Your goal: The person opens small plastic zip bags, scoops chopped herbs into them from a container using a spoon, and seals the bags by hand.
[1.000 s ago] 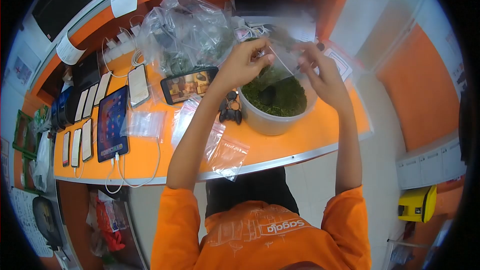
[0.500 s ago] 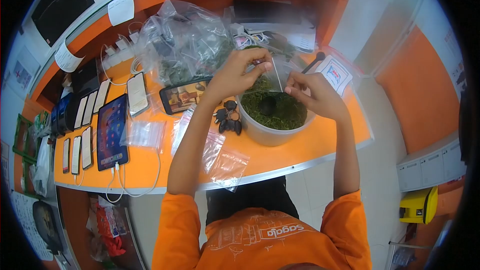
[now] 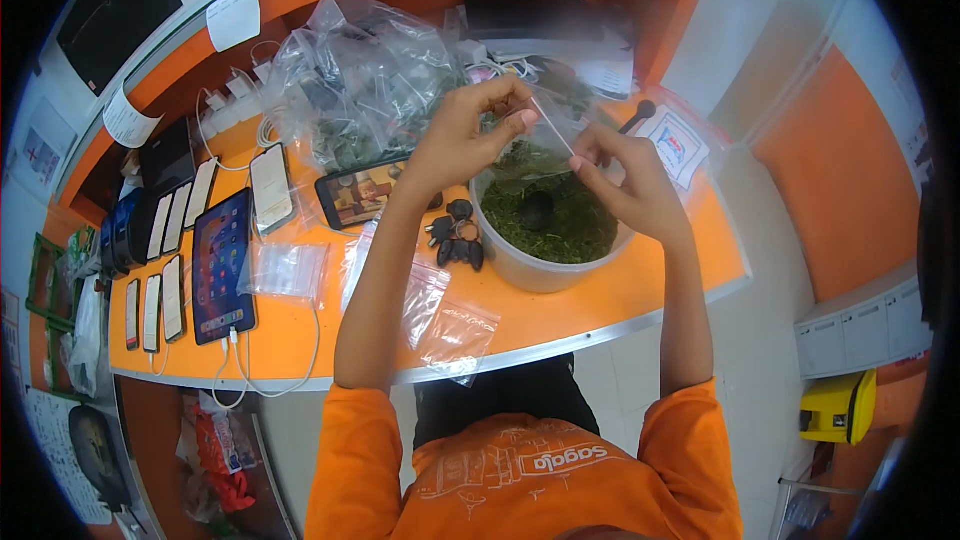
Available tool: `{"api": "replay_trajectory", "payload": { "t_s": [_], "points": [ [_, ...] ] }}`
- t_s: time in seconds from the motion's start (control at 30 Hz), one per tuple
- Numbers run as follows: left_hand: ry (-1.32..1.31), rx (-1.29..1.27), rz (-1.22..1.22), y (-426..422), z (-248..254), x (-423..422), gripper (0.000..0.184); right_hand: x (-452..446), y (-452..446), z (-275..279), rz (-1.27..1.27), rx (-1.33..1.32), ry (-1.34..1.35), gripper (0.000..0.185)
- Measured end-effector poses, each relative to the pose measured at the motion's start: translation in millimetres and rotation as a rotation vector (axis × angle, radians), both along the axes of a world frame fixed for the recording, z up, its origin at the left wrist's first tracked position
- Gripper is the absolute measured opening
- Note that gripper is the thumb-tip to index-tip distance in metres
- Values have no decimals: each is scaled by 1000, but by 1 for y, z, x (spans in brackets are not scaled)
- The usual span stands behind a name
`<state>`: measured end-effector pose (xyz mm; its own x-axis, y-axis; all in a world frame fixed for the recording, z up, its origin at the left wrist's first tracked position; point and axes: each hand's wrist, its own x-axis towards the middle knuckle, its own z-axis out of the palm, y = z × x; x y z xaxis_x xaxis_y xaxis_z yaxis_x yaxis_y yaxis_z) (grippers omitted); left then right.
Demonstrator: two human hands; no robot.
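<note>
A clear zip bag (image 3: 545, 145) hangs between my two hands over a round translucent tub (image 3: 540, 275). My left hand (image 3: 478, 130) pinches one end of the bag's top edge. Fingers of my right hand (image 3: 622, 175) are closed on the other end, lower and to the right. Shredded green material (image 3: 560, 230) fills much of the tub, with a dark round spoon bowl (image 3: 537, 209) on it. Whether the bag holds anything is hard to make out.
Filled plastic bags (image 3: 365, 80) are heaped behind my left hand. A phone playing video (image 3: 360, 192), black keys (image 3: 460, 240), flat empty bags (image 3: 455, 335), a tablet (image 3: 222, 265) and several phones lie leftward. A printed card (image 3: 675, 145) is at the right.
The blurred hands of a second ago have steadied. Since then my right hand has come closer to my left, and the bag's top edge is stretched between them at a slant.
</note>
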<state>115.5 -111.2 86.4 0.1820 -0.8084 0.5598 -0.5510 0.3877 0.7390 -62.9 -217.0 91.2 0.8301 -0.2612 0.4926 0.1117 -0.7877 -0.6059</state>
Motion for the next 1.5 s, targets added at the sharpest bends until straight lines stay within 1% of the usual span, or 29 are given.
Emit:
{"api": "replay_trajectory", "payload": {
  "t_s": [0.07,0.17,0.27,0.37,0.47,0.57,0.67,0.77,0.87,0.97,1.07,1.13,1.17,1.27,1.37,1.5],
  "points": [
    [90,35,-25,3,5,-2,14,1,-2,-2,9,-9,-49,12],
    [102,42,-26,3,8,0,14,3,-5,-3,7,-12,-91,11],
    [120,-25,-28,1,8,-2,14,4,-9,-6,23,9,-113,11],
    [193,-65,-56,2,10,-8,13,7,-8,-8,81,101,-148,11],
    [211,-91,-104,0,10,-9,13,8,-3,-5,99,222,-141,11],
    [251,-94,-118,1,13,-11,12,10,-4,-6,104,224,-160,11],
    [245,-149,-118,-4,9,-11,12,10,-5,-5,89,191,-151,12],
    [292,-142,-126,-6,9,-11,13,12,-4,-5,82,200,-157,13],
    [270,-74,-114,-4,11,-14,14,12,-3,-3,66,184,-157,13],
    [327,-46,-102,-2,12,-15,14,12,-1,0,48,187,-156,13],
    [349,-36,-84,-1,12,-15,14,14,2,0,40,227,-154,12],
    [355,28,-62,-1,12,-19,14,14,4,0,17,182,-144,12],
    [357,60,-52,-1,12,-20,14,14,5,1,6,159,-139,11],
    [209,-87,-57,-6,9,-21,13,12,6,4,-25,153,-120,11],
    [149,-103,-86,-4,11,-19,13,15,6,1,20,190,-188,11],
    [126,-71,-40,-3,12,-20,15,17,10,4,-12,113,-208,11]
  ]
}}
